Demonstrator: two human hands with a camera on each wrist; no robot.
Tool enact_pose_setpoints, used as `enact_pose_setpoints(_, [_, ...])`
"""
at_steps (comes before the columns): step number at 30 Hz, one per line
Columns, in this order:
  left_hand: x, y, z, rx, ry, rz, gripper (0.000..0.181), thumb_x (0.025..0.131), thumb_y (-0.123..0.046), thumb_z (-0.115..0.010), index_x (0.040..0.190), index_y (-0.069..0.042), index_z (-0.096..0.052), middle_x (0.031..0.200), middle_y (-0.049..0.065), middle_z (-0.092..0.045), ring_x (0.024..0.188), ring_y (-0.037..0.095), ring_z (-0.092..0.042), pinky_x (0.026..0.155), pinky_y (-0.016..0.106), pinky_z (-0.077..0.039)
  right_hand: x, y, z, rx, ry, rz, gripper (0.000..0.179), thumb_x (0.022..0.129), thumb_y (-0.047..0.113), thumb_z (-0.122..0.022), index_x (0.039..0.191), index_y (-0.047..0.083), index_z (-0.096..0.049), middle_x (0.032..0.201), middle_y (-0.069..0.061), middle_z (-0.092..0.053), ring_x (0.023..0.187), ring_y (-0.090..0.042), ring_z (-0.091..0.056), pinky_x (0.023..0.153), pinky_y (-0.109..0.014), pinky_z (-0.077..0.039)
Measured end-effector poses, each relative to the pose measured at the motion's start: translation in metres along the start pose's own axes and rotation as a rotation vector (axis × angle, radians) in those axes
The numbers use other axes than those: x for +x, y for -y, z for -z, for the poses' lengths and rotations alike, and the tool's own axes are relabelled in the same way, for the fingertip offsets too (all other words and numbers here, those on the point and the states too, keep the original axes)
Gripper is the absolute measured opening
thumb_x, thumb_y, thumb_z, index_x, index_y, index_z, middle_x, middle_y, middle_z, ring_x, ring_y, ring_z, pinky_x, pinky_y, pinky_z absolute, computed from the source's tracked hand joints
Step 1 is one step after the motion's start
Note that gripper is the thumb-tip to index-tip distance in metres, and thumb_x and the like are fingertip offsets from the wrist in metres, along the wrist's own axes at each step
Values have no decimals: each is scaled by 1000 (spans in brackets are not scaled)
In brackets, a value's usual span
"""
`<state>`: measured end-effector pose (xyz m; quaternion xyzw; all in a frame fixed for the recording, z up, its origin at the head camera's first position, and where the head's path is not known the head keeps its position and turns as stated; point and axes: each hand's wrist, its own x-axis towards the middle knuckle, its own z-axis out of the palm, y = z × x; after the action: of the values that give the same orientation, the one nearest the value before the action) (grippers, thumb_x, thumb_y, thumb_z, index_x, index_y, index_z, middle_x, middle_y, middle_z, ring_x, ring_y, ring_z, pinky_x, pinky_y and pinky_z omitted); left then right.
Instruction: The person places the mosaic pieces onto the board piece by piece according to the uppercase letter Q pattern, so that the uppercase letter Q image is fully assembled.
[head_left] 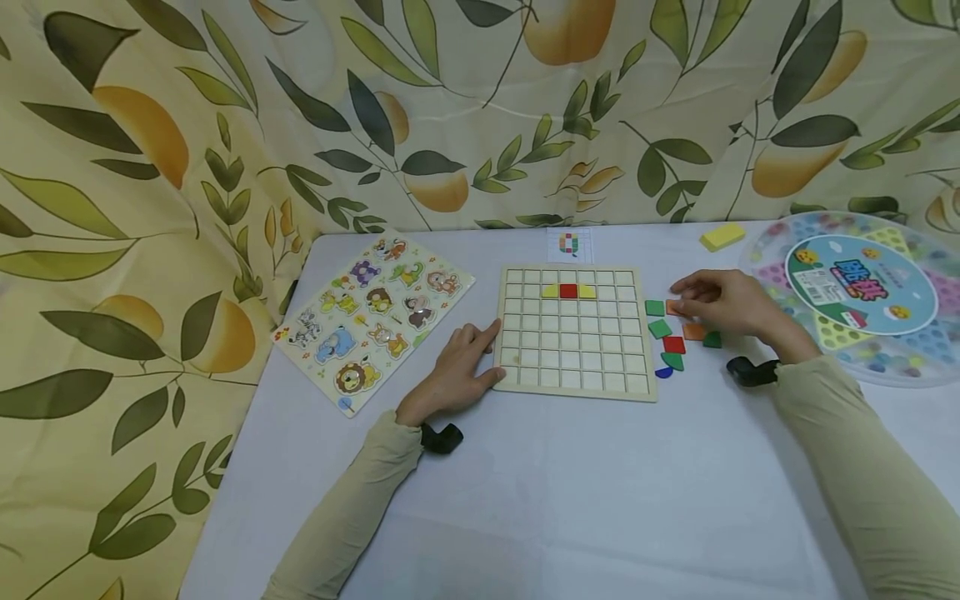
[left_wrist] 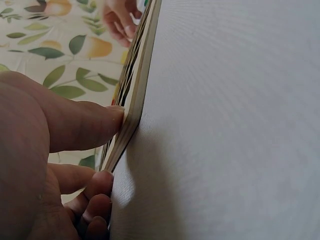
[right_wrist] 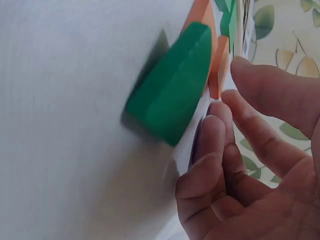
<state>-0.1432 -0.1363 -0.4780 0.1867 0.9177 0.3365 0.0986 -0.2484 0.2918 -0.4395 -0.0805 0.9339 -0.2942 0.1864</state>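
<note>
A wooden grid board point(head_left: 577, 342) lies flat, with a red square tile point(head_left: 568, 291) between two yellow tiles point(head_left: 587, 292) near its far edge. My left hand point(head_left: 457, 367) touches the board's left edge, index finger extended and thumb at the near corner. In the left wrist view the thumb point(left_wrist: 95, 125) presses that corner. Over the loose tiles, my right hand point(head_left: 723, 302) has its fingertips beside an orange tile point(right_wrist: 219, 67); no clear grip on it shows. A dark green tile point(right_wrist: 172, 85) lies nearer that wrist. Other loose tiles include a red one point(head_left: 674, 344) and a blue one point(head_left: 663, 372).
A pattern card point(head_left: 570, 245) lies behind the board. On the left is an animal puzzle board point(head_left: 375, 321). A yellow block point(head_left: 722, 237) and a round clear case point(head_left: 862, 287) with a blue label occupy the right. Patterned cloth point(head_left: 450, 108) hangs behind the table.
</note>
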Motion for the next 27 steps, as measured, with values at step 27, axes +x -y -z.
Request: enact_pose_setpoints(27, [-1, -1, 1, -14, 3, 2, 77, 100, -20, -69, 165, 0, -31, 111, 8, -48, 99, 20, -36, 83, 30, -29, -5, 6, -5, -30, 4, 8, 50, 102, 38, -72, 131, -1, -65, 116, -21, -66, 99, -31, -57, 74, -32, -47])
